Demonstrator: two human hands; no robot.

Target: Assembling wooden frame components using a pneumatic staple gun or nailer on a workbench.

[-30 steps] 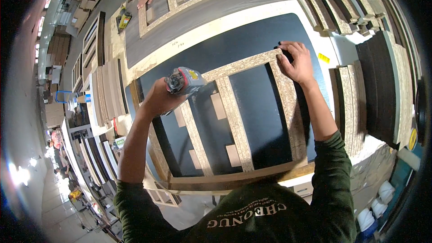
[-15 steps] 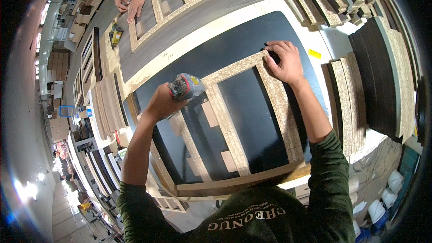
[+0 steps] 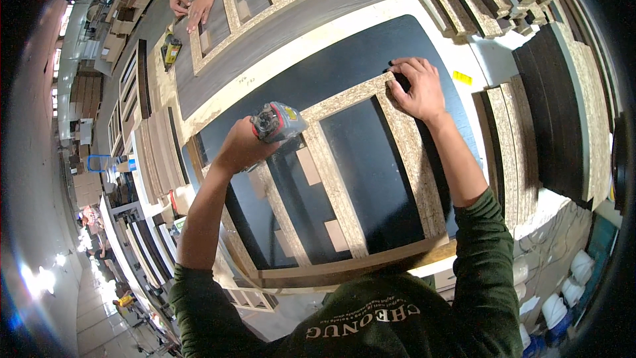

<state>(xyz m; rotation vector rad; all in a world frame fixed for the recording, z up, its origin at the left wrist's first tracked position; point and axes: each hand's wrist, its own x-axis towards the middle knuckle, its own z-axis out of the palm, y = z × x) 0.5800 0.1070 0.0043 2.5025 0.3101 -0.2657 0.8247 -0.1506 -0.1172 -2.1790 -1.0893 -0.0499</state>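
Note:
My left hand (image 3: 240, 147) is wrapped round a grey and red nail gun (image 3: 281, 122), whose nose is hidden beneath its body. The gun sits over the far rail of a particleboard frame (image 3: 348, 96), left of the middle. At the frame's far right corner, my right hand (image 3: 421, 89) grips the edge with bent fingers and thumb. The frame lies on a dark, round-cornered panel (image 3: 265, 89). Small light-brown blocks (image 3: 337, 235) sit against the inner sides of its crossbars.
Across the table, another person's hands (image 3: 201, 10) rest by a second particleboard frame (image 3: 268, 13) on a grey panel. A yellow and black tool (image 3: 171, 52) lies near them. Stacked strips (image 3: 457, 0) stand at the far right, and a dark board stack (image 3: 550, 113) at the right.
The nail gun has tilted and shifted slightly to the right in my left hand. My right hand keeps its hold on the frame corner.

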